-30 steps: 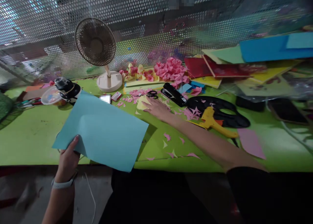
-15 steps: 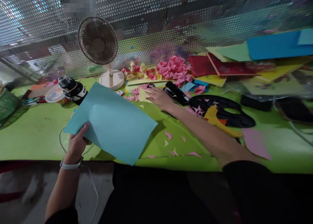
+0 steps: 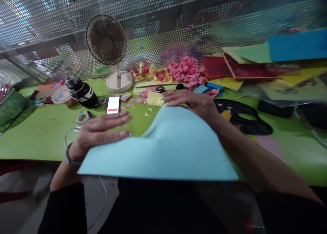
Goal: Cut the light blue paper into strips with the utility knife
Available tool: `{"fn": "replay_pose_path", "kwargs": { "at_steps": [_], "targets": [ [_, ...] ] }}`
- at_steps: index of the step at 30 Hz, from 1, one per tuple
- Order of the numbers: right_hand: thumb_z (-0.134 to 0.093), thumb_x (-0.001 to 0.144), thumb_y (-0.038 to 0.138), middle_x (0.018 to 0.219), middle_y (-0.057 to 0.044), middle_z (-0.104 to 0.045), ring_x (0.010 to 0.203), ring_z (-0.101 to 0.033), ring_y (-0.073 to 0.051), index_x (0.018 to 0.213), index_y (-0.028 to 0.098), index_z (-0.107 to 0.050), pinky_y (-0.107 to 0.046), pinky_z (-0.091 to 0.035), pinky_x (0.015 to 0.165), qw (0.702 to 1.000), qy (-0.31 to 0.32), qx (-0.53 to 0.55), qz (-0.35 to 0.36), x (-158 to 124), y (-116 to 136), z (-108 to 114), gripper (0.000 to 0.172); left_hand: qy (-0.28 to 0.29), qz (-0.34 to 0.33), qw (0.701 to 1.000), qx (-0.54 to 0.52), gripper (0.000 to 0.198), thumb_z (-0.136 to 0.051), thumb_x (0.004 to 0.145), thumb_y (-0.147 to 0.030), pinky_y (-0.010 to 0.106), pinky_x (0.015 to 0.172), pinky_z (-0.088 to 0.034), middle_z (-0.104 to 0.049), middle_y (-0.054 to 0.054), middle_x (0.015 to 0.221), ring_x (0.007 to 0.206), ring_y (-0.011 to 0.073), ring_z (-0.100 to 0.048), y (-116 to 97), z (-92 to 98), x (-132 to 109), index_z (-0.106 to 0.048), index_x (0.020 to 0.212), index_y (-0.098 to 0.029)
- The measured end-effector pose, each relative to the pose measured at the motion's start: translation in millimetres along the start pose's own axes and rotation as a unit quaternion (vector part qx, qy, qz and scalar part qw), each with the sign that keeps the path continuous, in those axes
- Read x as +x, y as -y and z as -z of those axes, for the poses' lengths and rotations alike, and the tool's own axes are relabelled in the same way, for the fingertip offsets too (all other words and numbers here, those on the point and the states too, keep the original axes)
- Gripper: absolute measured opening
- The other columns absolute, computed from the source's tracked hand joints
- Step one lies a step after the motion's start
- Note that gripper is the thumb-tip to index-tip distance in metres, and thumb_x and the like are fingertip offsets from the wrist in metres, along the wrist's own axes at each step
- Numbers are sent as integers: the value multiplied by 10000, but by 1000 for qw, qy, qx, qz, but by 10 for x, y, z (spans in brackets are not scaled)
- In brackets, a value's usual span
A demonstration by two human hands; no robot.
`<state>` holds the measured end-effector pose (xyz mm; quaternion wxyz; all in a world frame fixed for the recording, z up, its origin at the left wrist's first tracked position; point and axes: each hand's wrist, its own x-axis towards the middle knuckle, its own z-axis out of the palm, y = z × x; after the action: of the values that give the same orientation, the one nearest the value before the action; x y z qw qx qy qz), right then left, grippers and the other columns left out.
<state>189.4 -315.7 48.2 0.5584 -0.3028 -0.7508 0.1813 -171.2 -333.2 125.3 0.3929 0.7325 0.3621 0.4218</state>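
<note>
Touching the far edge of the light blue sheet (image 3: 168, 154) with a straight-fingered left hand (image 3: 98, 133) and a loosely bent right hand (image 3: 200, 104), over the front of the green surface (image 3: 38, 135)! From here, impossible to tell pinching from resting. Best keep tension even, easing that buckled middle without stray creases. Away to the left, spot pens (image 3: 4, 91) in the green basket (image 3: 11, 110), blurry coloured bits (image 3: 64, 95) in the clear tub (image 3: 54, 98).

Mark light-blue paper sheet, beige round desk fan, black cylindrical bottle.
Light-blue paper sheet (image 3: 170, 149), head view: middle of its face.
Beige round desk fan (image 3: 106, 45), head view: grille hub.
Black cylindrical bottle (image 3: 82, 92), head view: body.
</note>
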Motion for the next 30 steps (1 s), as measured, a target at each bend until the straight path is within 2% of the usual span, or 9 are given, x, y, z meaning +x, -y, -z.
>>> {"fn": "replay_pose_path", "kwargs": {
  "at_steps": [2,6,12,16,18,20,23,26,30],
  "targets": [
    [-674,1022,350,1136,-13,-834,1152,-768,-215,1045,363,-819,-479,-590,1070,999,33,-32,24,-275,-11,60,147,169,-112,977,70,116,-863,872,-402,513,1170,-548,-819,54,1186,1251,327,-740,-18,-50,-99,-863,971,-341],
    [-542,1070,210,1284,-78,-796,1286,-706,-208,1295,284,-758,-440,-558,1127,984,129,-101,70,-938,-116,69,321,402,-268,866,130,447,-496,1099,-185,457,1295,-414,-596,91,1576,1510,243,-534,283,-289,-307,-632,1513,-288],
    [-474,1028,108,1652,-119,-509,1559,-437,-233,1582,214,-552,-488,-430,1258,911,371,-174,45,-1471,-175,0,570,475,-155,845,190,558,-480,1108,-229,479,1360,-270,-390,88,1723,1627,233,-335,955,-571,-616,-425,1660,-287],
    [-569,1021,202,1673,-129,-477,1570,-420,-256,1588,228,-545,-530,-397,1272,914,377,-149,7,-1523,-157,-10,568,474,-94,864,143,513,-526,1095,-317,518,1351,-275,-406,101,1715,1614,264,-366,1073,-520,-638,-512,1607,-289],
    [-621,1018,309,1610,-138,-561,1519,-499,-288,1511,243,-637,-560,-427,1241,930,348,-111,-32,-1516,-126,-22,498,444,-35,890,101,432,-502,1105,-386,478,1261,-434,-594,125,1580,1502,284,-542,1059,-495,-589,-645,1483,-233],
    [-634,1019,436,1428,-141,-717,1359,-652,-319,1326,237,-767,-555,-525,1145,947,289,-66,-121,-1491,-76,-54,390,365,62,925,89,447,-504,1094,-500,377,974,-615,-788,128,1241,1184,282,-748,1052,-514,-529,-754,1262,-169],
    [-629,988,622,997,-107,-817,922,-775,-301,1033,199,-799,-457,-645,819,936,147,-28,-318,-1422,-6,-148,458,215,181,954,102,511,-622,997,-636,261,623,-540,-750,60,857,767,194,-716,1095,-620,-454,-744,1072,-146],
    [-664,930,693,726,-24,-709,634,-663,-232,1163,189,-713,-361,-550,573,907,43,-27,-417,-1342,-3,-263,557,135,213,962,106,659,-709,943,-623,222,551,-451,-655,-17,747,610,126,-588,1176,-721,-407,-614,1398,-156],
    [-619,972,556,589,66,-527,502,-512,-204,1614,141,-398,-315,-380,477,904,79,-101,-408,-1248,-70,-341,797,83,145,955,246,951,-681,989,-580,247,564,-451,-590,-60,678,552,140,-536,1240,-714,-332,-232,1700,-135]
  ]
}}
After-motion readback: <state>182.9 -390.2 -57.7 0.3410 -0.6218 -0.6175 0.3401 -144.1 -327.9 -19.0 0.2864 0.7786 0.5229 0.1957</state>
